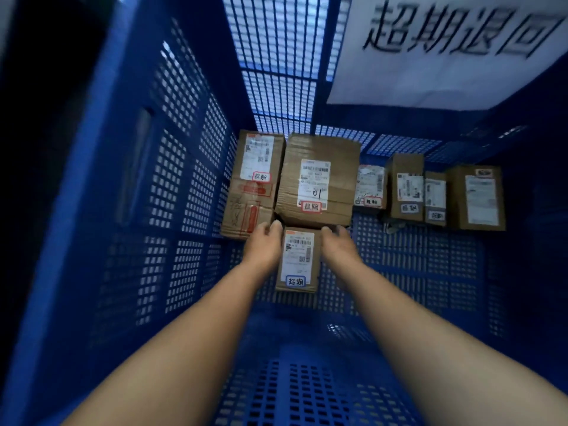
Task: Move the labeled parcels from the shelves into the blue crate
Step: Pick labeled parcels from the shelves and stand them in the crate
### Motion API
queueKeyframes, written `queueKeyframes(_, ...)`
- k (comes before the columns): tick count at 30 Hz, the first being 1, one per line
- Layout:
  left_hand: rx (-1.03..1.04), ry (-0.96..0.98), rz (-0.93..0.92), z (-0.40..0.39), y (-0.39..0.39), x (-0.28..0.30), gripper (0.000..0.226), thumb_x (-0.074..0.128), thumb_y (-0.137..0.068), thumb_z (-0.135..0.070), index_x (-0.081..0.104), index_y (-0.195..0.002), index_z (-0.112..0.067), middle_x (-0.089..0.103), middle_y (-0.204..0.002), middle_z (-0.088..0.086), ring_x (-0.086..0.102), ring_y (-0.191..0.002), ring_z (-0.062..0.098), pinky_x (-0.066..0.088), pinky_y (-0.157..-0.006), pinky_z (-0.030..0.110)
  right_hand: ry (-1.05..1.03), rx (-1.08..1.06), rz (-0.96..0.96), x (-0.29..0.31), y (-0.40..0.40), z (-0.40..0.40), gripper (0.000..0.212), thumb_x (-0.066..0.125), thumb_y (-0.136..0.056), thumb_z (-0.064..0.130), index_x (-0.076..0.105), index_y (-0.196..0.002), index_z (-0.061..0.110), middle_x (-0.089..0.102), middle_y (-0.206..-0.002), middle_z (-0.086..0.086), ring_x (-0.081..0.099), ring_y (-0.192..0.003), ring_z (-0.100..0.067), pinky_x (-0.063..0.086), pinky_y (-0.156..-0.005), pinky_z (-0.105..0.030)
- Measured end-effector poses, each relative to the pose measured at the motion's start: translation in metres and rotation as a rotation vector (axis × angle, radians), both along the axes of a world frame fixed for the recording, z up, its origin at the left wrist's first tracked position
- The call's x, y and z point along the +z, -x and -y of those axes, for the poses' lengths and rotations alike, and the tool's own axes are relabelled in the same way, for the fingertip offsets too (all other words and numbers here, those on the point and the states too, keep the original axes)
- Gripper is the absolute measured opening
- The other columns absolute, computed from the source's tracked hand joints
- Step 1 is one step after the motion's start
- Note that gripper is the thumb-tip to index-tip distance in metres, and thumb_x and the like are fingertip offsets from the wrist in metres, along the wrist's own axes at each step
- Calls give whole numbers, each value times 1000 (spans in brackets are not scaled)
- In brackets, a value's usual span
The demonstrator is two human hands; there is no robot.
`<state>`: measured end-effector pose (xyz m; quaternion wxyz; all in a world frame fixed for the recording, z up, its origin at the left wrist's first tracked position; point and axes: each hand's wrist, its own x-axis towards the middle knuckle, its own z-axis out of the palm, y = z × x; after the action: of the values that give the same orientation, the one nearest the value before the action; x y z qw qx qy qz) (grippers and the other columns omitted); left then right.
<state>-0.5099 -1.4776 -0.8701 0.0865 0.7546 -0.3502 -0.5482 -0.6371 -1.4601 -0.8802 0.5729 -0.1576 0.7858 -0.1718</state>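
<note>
Deep on the crate floor, a small parcel [297, 259] lies flat with its label up, its far end touching the big parcel [318, 179] behind it. Both hands flank it: the left hand [262, 244] along its left edge, the right hand [338, 244] along its right, fingers [275, 226] loosely spread and reaching to the seam where the two boxes meet. Neither hand looks clamped on the box; I judge it has been set down and is being nudged square against its neighbour, though whether the palms touch its sides I cannot tell. Label-up placement keeps the blue-framed sticker readable, as on the others. Left of the big parcel a tall parcel [252, 182] sits against the crate's left wall, and to the right four smaller parcels [430, 192] stand in a row along the far wall, so the packing seems to run from the back forward, leaving bare floor near the person for more. The blue crate [172, 186] has perforated walls; a white sign [445, 50] with large characters hangs on its right wall.
</note>
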Motion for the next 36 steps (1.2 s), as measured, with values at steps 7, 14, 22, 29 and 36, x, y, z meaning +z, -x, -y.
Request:
queueKeyframes(7, 271, 135, -107, -5, -24, 153, 45, 48, -96, -38, 53, -134, -15, 60, -128, 3, 57, -113, 20, 45, -90, 32, 199, 36, -1, 175, -29, 7, 56, 36, -99, 47, 28, -150, 24, 46, -141, 2, 50, -120, -24, 36, -101, -39)
queueKeyframes(14, 418, 405, -171, -18, -47, 294, 46, 51, -96, -31, 47, -139, -15, 60, -124, 0, 57, -113, 14, 46, -96, 30, 452, 76, 37, 313, -68, 10, 35, 34, -101, 42, 55, -115, 18, 61, -113, 2, 54, -109, -16, 39, -91, -32)
queueKeyframes(22, 709, 624, -154, -65, -79, 422, 40, 48, -99, -32, 52, -134, -15, 59, -132, 3, 55, -121, 15, 43, -107, 39, 615, 310, 158, 434, -105, -12, 28, 33, -102, 41, 53, -85, 32, 64, -113, -10, 58, -107, -22, 44, -87, -37)
queueKeyframes(29, 982, 774, -72, -142, -115, 496, 41, 46, -98, -36, 52, -135, -19, 61, -110, -11, 57, -109, 7, 45, -99, 31, 687, 545, 317, 503, -149, -54, 30, 32, -101, 46, 56, -107, 29, 63, -116, 7, 59, -101, -9, 42, -79, -25)
queueKeyframes(36, 1224, 890, 17, -226, -158, 543, 34, 42, -100, -32, 54, -131, -22, 64, -113, -9, 60, -107, 7, 47, -89, 26, 642, 741, 494, 560, -202, -118, 23, 34, -100, 48, 52, -106, 36, 63, -120, 9, 56, -110, -7, 34, -87, -24)
